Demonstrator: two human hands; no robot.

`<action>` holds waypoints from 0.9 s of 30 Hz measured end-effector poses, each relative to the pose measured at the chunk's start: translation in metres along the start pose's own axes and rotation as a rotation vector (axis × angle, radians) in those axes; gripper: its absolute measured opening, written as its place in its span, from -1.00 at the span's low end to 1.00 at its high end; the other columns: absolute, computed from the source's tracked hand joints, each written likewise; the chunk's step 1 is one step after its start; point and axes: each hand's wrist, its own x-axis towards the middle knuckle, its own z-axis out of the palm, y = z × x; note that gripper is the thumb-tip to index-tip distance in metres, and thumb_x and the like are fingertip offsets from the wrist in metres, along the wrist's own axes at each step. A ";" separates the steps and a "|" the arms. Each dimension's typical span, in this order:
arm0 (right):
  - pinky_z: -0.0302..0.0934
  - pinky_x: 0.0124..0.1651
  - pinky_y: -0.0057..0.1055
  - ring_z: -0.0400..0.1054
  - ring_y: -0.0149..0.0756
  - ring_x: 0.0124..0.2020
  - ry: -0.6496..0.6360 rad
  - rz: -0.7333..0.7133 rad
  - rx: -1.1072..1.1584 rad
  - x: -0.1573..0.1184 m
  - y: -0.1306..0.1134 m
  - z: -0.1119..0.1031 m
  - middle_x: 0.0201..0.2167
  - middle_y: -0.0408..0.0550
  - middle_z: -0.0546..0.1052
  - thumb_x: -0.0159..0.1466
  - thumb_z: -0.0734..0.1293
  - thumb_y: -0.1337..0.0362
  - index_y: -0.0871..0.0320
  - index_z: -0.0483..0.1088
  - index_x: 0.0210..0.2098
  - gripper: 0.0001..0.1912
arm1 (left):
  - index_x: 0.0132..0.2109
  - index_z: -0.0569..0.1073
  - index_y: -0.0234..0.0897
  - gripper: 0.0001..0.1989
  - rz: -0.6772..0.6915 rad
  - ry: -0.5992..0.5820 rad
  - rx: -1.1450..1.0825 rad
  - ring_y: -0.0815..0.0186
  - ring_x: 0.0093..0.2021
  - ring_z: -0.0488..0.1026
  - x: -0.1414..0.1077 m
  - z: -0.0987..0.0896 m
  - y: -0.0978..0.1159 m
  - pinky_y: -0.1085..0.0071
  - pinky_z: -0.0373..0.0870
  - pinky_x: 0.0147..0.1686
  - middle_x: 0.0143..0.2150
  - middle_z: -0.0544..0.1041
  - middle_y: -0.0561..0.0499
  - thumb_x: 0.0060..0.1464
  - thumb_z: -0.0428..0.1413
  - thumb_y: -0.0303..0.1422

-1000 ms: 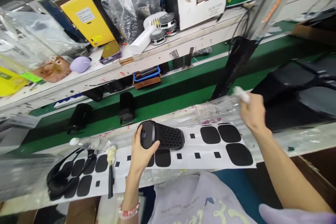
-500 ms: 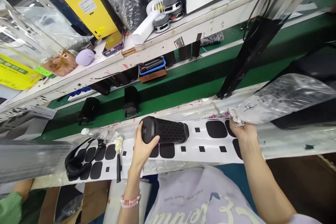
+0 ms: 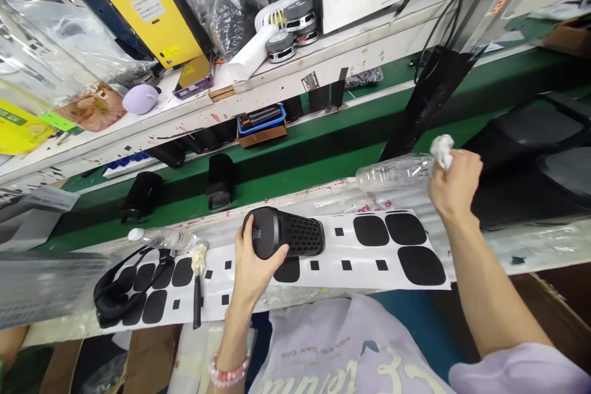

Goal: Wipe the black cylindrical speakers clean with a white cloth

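My left hand [image 3: 258, 265] grips the round end of a black portable speaker [image 3: 300, 234] with a perforated side. The speaker lies on its side over a white sheet [image 3: 362, 277] with black rounded-square stickers [image 3: 421, 266]. Off to the right, my right hand [image 3: 457, 184] is raised and closed around a crumpled white wipe [image 3: 442, 151]. Just left of that hand lies a clear plastic bottle [image 3: 392, 173]. A brush with a dark handle [image 3: 197, 301] and a black strap [image 3: 108, 286] rest on the sheet's left part.
Another clear bottle [image 3: 166, 238] lies at left. Two black cylindrical items [image 3: 220, 181] stand on the green conveyor [image 3: 286, 160]. Large black cases [image 3: 530, 160] sit at right. The shelf above bears speaker drivers [image 3: 280, 46] and a yellow box [image 3: 154, 12]. A dark post [image 3: 415, 104] rises behind.
My right hand has moved up and right with the wipe, away from the sheet's right end. The blurred clear plastic beside it is gone; a bottle now shows left of it. My left hand keeps the speaker.
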 end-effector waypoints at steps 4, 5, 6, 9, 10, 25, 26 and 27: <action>-0.29 0.30 0.16 0.07 0.02 0.23 -0.092 -0.227 -0.209 0.016 -0.013 0.009 0.09 0.12 0.33 0.27 0.19 0.35 0.09 0.33 0.02 -0.67 | 0.35 0.06 -0.17 -0.08 0.040 0.007 0.015 0.00 0.31 0.13 -0.006 0.004 0.005 0.04 0.10 0.27 0.29 0.14 -0.21 -0.10 0.26 -0.14; -0.30 0.30 0.18 0.06 0.03 0.24 -0.069 -0.236 -0.221 0.012 -0.024 0.015 0.11 0.14 0.32 0.30 0.16 0.34 0.10 0.29 0.09 -0.63 | 0.36 0.05 -0.16 -0.08 0.038 0.010 0.026 -0.01 0.31 0.12 -0.007 0.006 0.006 0.03 0.11 0.27 0.29 0.13 -0.21 -0.10 0.26 -0.14; -0.30 0.29 0.21 0.03 0.05 0.25 -0.044 -0.247 -0.212 0.001 -0.038 0.023 0.14 0.16 0.31 0.34 0.13 0.32 0.12 0.23 0.17 -0.59 | 0.36 0.05 -0.14 -0.07 0.032 0.015 0.039 -0.02 0.31 0.12 -0.008 0.007 0.008 0.02 0.11 0.26 0.30 0.12 -0.21 -0.11 0.26 -0.13; -0.15 0.27 0.23 0.05 0.11 0.26 -0.084 -0.342 -0.018 -0.061 -0.093 0.059 0.15 0.21 0.31 0.37 0.12 0.21 0.17 0.17 0.24 -0.53 | 0.37 0.05 -0.08 -0.06 0.027 0.046 0.071 -0.08 0.33 0.10 -0.007 0.012 0.010 -0.05 0.11 0.24 0.31 0.11 -0.20 -0.12 0.26 -0.11; 0.00 0.25 0.15 0.15 0.06 0.22 -0.162 -0.393 0.035 -0.088 -0.112 0.074 0.13 0.16 0.35 0.37 0.13 0.17 0.13 0.17 0.25 -0.52 | 0.36 0.07 -0.09 -0.06 0.041 0.067 0.071 -0.10 0.32 0.10 -0.006 0.014 0.010 -0.06 0.11 0.24 0.29 0.13 -0.21 -0.12 0.27 -0.11; -0.08 0.38 -0.20 -0.11 -0.24 0.38 -0.913 -0.383 0.391 -0.174 -0.166 0.120 0.35 -0.20 0.10 0.40 0.11 0.17 -0.02 0.00 0.36 -0.45 | 0.28 0.25 -0.21 -0.16 0.099 0.156 0.033 -0.09 0.27 0.21 -0.001 0.019 -0.004 0.00 0.17 0.22 0.24 0.24 -0.25 -0.18 0.29 -0.19; -0.06 0.37 -0.20 -0.10 -0.22 0.38 -0.916 -0.393 0.397 -0.174 -0.166 0.123 0.34 -0.18 0.13 0.39 0.12 0.16 -0.01 0.07 0.34 -0.46 | 0.28 0.25 -0.22 -0.17 0.096 0.153 0.033 -0.08 0.28 0.20 -0.001 0.017 -0.005 0.01 0.17 0.23 0.24 0.24 -0.25 -0.17 0.28 -0.19; -0.01 0.34 -0.20 -0.02 -0.18 0.36 -0.906 -0.375 0.398 -0.172 -0.164 0.126 0.31 -0.13 0.21 0.38 0.13 0.13 0.02 0.17 0.30 -0.49 | 0.29 0.24 -0.23 -0.17 0.104 0.153 0.039 -0.08 0.28 0.19 -0.002 0.017 -0.006 0.02 0.15 0.24 0.25 0.23 -0.26 -0.15 0.28 -0.19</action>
